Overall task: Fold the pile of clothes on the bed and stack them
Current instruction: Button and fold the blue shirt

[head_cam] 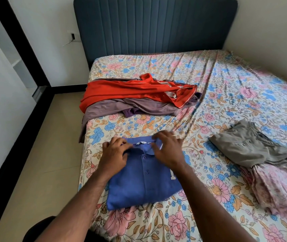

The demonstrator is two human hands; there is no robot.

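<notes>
Shirt (139, 179) lies folded beneath both your hands; left hand (114, 152) and right hand (167, 149) pinch its collar. Soft, light, floppy, I judge: lift by the folded edges

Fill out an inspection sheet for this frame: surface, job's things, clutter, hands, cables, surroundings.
Surface: bed under a floral sheet, creased diagonally.
Job's things: blue polo shirt folded, collar up, near the bed's front edge; unfolded pile beyond it, red garment over a mauve garment; at right, a folded grey garment lying on a pink floral garment.
Clutter: nothing seen.
Hands: left hand grips the polo's collar on its left side; right hand pinches the collar on its right side.
Cables: thin wire hanging from a wall socket left of the headboard.
Surroundings: dark padded headboard, tiled floor, white walls.
</notes>
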